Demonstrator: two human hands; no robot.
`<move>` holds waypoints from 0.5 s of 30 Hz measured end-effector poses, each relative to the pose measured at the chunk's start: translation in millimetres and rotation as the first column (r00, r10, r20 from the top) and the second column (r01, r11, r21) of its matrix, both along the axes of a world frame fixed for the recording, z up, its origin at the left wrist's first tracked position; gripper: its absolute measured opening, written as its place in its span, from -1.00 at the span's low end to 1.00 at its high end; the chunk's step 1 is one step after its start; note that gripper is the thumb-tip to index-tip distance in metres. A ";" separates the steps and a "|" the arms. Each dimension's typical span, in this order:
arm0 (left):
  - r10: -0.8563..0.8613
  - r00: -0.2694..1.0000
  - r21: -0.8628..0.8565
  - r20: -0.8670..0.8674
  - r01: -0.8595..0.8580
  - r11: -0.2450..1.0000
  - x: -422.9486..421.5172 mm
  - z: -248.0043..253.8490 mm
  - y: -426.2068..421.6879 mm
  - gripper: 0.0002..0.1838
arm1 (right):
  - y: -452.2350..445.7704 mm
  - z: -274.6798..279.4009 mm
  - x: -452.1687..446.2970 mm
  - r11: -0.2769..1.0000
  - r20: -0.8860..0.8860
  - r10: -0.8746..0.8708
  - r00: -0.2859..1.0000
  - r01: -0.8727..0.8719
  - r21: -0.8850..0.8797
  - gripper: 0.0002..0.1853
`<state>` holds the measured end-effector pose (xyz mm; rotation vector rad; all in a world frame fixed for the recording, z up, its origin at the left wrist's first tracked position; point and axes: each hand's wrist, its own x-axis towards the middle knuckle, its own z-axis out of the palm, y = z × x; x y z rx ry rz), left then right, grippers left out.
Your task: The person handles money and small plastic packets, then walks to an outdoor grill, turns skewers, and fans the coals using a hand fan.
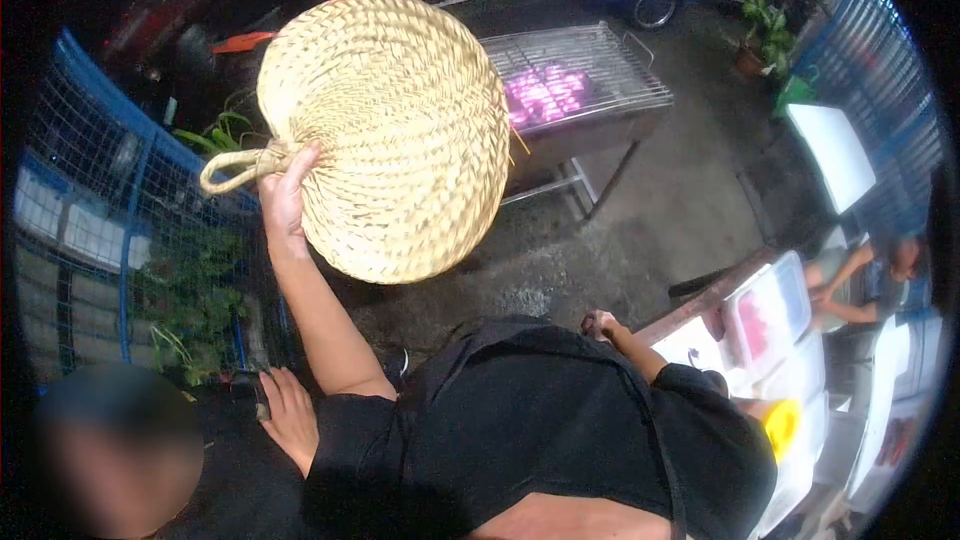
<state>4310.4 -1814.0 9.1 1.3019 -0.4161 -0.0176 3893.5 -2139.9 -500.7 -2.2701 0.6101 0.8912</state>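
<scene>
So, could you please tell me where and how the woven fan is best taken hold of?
The woven fan is probably best gripped where its looped handle meets the blade, coming from the person's left, as the left hand does: the handle points that way, while the broad blade spreads right, looking too wide to close around.

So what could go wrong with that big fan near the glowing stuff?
The woven fan in the left hand might scorch if it dips too close to the glowing coals. A hard swing could blow sparks about, or perhaps bump the person close by on the left.
</scene>
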 end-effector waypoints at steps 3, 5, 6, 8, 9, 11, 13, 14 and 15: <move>0.247 0.964 0.360 0.099 -0.266 0.894 -3.9 -3.4 1.8 -0.42 | 2.0 30.5 10.9 1.000 0.035 0.030 0.999 -0.030 0.009 -0.69; 0.300 0.943 0.241 0.146 -0.328 0.913 -2.1 -12.7 1.0 -0.51 | -1.5 41.2 18.9 0.983 0.072 -0.134 0.988 0.124 0.132 -0.65; 0.326 0.930 0.174 0.173 -0.354 0.919 0.8 -13.3 -0.9 -0.55 | -1.2 45.7 27.4 0.985 0.079 -0.132 0.988 0.121 0.126 -0.65; 0.077 0.997 0.078 -0.005 -0.077 0.994 -5.7 -7.7 2.6 -0.55 | 5.6 43.4 29.3 0.997 0.203 -0.074 0.976 0.071 0.024 -0.66; 0.061 0.998 0.117 0.009 -0.061 0.991 -3.8 -11.4 2.7 -0.53 | 2.2 43.5 32.9 0.984 0.102 -0.115 0.988 0.099 0.145 -0.67; 0.354 0.899 0.384 0.258 -0.432 0.816 6.8 -24.4 2.9 -0.43 | 4.7 45.6 39.5 0.964 0.043 -0.184 0.982 0.172 0.204 -0.70; 0.424 0.712 0.572 0.560 -0.702 0.424 3.9 -21.2 0.6 -0.43 | 10.1 49.8 40.0 0.934 -0.020 -0.253 0.967 0.249 0.256 -0.73; 0.469 0.747 0.595 0.471 -0.662 0.456 -7.7 -7.6 -6.1 -0.48 | 10.8 52.1 42.6 0.937 -0.021 -0.256 0.966 0.253 0.240 -0.75; 0.331 0.920 0.385 0.212 -0.390 0.837 -2.8 -8.3 -1.9 -0.51 | 12.0 54.0 45.1 0.939 -0.025 -0.262 0.965 0.261 0.226 -0.77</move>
